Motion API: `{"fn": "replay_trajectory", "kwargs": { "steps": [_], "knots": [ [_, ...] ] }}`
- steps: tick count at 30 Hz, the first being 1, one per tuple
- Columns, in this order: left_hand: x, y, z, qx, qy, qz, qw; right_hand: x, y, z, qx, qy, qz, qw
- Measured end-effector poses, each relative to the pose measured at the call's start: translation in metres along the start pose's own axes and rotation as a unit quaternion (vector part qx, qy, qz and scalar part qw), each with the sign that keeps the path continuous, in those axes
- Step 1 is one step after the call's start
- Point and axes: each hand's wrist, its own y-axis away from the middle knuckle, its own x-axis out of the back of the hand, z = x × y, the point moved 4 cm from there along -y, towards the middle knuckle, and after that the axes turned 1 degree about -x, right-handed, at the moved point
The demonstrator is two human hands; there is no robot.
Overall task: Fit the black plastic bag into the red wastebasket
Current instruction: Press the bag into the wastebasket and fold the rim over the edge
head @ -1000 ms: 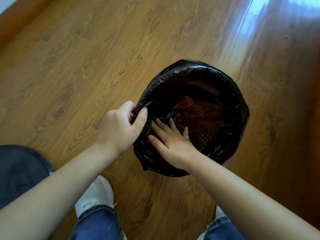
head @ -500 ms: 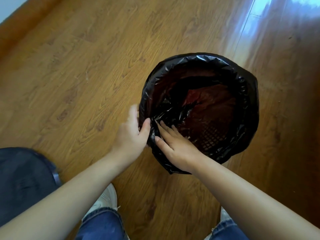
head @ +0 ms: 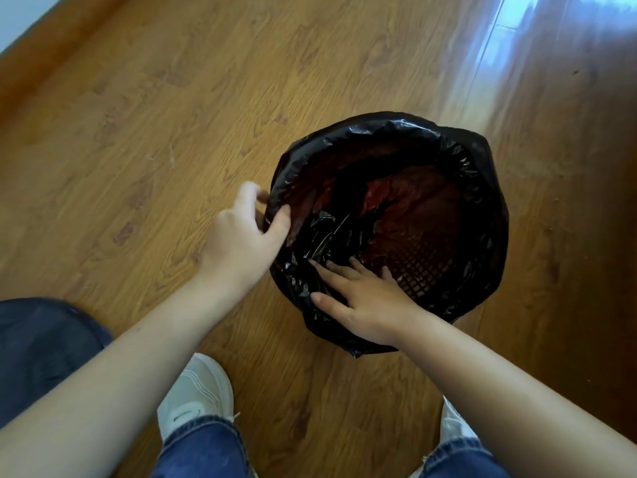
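Observation:
The red wastebasket point(head: 424, 267) stands on the wooden floor, its mesh wall showing dimly through the liner. The black plastic bag point(head: 482, 160) is draped over the whole rim and hangs inside, crumpled near the front left. My left hand point(head: 241, 232) is at the basket's left rim, thumb over the bag's edge and fingers outside it, pinching the plastic. My right hand point(head: 362, 298) lies flat with fingers spread, pressing the bag against the near inner wall.
Wooden floor point(head: 138, 132) all around the basket, with a bright window reflection at the upper right. A wooden baseboard point(head: 44, 53) runs along the upper left. My white shoes point(head: 196, 391) and jeans are just below the basket.
My left hand has slid further along the left rim and opened its grip somewhat. My right hand has stayed pressed on the near inner side. The bag's fold inside has shifted.

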Motion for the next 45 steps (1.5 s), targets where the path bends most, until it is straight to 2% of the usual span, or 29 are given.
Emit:
{"fn": "replay_trajectory", "kwargs": {
  "steps": [3, 6, 8, 10, 13, 18, 21, 23, 26, 29, 35, 39, 42, 45],
  "knots": [
    [-0.002, -0.004, 0.007, -0.021, 0.003, -0.020, 1.000, 0.013, 0.003, -0.005, 0.021, -0.023, 0.089, 0.996],
    [-0.009, 0.005, 0.006, -0.003, 0.043, -0.037, 0.998, 0.027, 0.006, -0.007, 0.021, -0.113, 0.176, 0.978],
    [-0.018, 0.013, 0.005, 0.039, 0.105, -0.072, 0.991, 0.027, -0.001, -0.007, 0.002, -0.154, 0.158, 0.975],
    [-0.028, 0.021, 0.005, 0.062, 0.151, -0.100, 0.981, 0.019, -0.014, -0.007, -0.031, -0.169, 0.107, 0.979],
    [-0.036, 0.035, 0.005, 0.072, 0.147, -0.111, 0.980, 0.001, -0.031, -0.001, -0.094, -0.181, 0.049, 0.978],
    [-0.032, 0.043, 0.007, 0.063, 0.093, -0.114, 0.987, -0.015, -0.032, 0.016, -0.142, -0.108, -0.011, 0.984],
    [-0.027, 0.036, 0.011, 0.054, 0.068, -0.111, 0.990, -0.008, -0.022, 0.014, -0.108, -0.053, -0.008, 0.993],
    [-0.022, 0.030, 0.012, 0.048, 0.057, -0.101, 0.992, 0.002, -0.010, 0.014, -0.070, 0.027, 0.026, 0.997],
    [-0.016, 0.023, 0.014, 0.027, 0.038, -0.085, 0.995, 0.012, 0.002, 0.023, -0.053, 0.181, 0.077, 0.979],
    [-0.013, 0.020, 0.019, 0.016, 0.024, -0.084, 0.996, 0.007, -0.007, 0.036, -0.085, 0.306, 0.066, 0.946],
    [-0.021, 0.022, 0.033, -0.014, 0.051, -0.147, 0.988, -0.003, -0.034, 0.052, -0.089, 0.341, 0.066, 0.934],
    [-0.020, 0.023, 0.033, -0.009, 0.045, -0.141, 0.989, -0.003, -0.028, 0.062, -0.114, 0.335, 0.041, 0.934],
    [-0.021, 0.020, 0.036, -0.018, 0.030, -0.131, 0.991, 0.001, -0.021, 0.054, -0.125, 0.306, -0.014, 0.944],
    [-0.017, 0.014, 0.032, -0.023, 0.012, -0.115, 0.993, 0.009, -0.001, 0.036, -0.098, 0.285, -0.034, 0.953]
  ]
}}
